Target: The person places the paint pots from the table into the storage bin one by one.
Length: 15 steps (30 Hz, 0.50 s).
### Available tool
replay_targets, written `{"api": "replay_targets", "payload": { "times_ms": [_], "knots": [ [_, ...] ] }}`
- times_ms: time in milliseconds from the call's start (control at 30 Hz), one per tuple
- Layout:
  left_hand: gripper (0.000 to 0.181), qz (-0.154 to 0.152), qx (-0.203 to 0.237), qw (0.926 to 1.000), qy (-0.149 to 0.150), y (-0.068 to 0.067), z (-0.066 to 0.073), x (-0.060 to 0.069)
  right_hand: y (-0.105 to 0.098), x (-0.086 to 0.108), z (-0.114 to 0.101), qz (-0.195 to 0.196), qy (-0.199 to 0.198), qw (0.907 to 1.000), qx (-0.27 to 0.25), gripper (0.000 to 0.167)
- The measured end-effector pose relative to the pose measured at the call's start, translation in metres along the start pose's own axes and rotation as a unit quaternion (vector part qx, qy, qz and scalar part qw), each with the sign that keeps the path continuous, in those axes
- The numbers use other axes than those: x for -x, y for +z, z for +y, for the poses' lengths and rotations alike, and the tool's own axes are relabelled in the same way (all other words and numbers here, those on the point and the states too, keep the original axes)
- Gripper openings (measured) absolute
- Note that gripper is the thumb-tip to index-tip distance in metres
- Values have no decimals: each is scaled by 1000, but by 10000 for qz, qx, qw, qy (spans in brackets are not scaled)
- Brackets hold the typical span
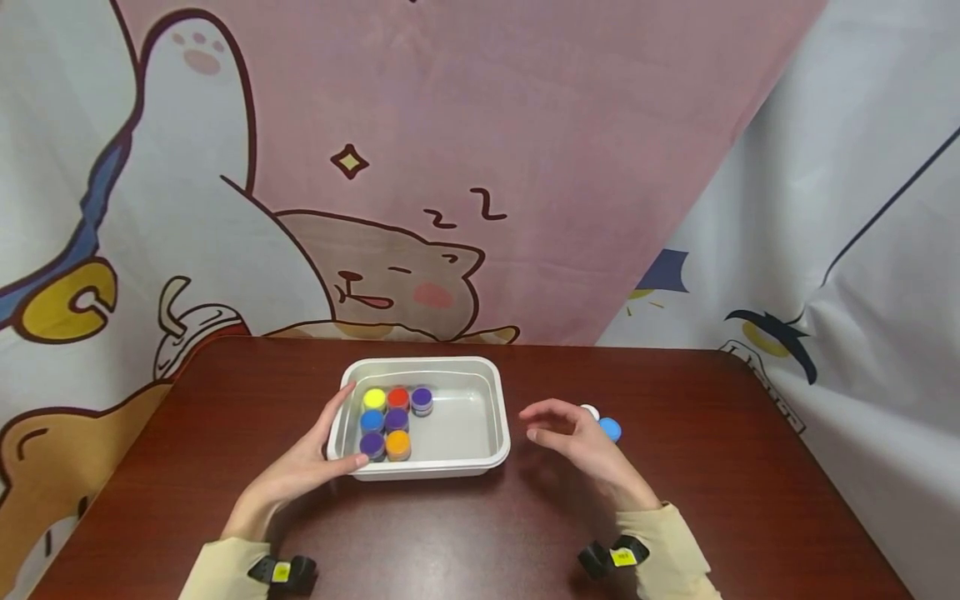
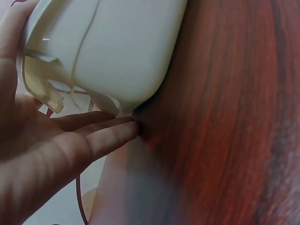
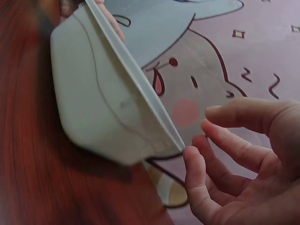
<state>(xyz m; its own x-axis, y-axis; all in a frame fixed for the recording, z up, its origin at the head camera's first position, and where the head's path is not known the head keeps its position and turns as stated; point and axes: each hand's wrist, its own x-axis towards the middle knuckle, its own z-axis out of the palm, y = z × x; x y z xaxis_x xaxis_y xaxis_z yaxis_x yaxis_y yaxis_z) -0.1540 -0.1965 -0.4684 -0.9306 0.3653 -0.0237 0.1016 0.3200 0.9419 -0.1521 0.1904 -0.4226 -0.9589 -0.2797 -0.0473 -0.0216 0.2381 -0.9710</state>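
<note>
Off-white tray [image 1: 457,425], streaked reddish-brown table [image 1: 697,475]

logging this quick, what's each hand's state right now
Left hand: holding the tray by its left end.
Right hand: open, holding nothing.

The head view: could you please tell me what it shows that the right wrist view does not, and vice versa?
Only the head view shows the inside of the tray with seven small jars, plus a blue round thing and a partly hidden white one beside the right hand.
Only the right wrist view shows most of that hand's fingers clearly, and a faint line along the tray's outside.
Both show the tray, both hands, the table and the patterned cloth.
</note>
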Motion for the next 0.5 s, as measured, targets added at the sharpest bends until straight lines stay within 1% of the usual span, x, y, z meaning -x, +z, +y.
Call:
{"api": "replay_targets", "payload": {
  "times_ms": [200,500],
  "knots": [
    [100,12,7,10000,-46,0,0,0,-20,9,8,439,301,9986,79,28],
    [101,14,-37,10000,-34,0,-1,0,-42,20,18,768,375,9963,1,32]
  ]
}}
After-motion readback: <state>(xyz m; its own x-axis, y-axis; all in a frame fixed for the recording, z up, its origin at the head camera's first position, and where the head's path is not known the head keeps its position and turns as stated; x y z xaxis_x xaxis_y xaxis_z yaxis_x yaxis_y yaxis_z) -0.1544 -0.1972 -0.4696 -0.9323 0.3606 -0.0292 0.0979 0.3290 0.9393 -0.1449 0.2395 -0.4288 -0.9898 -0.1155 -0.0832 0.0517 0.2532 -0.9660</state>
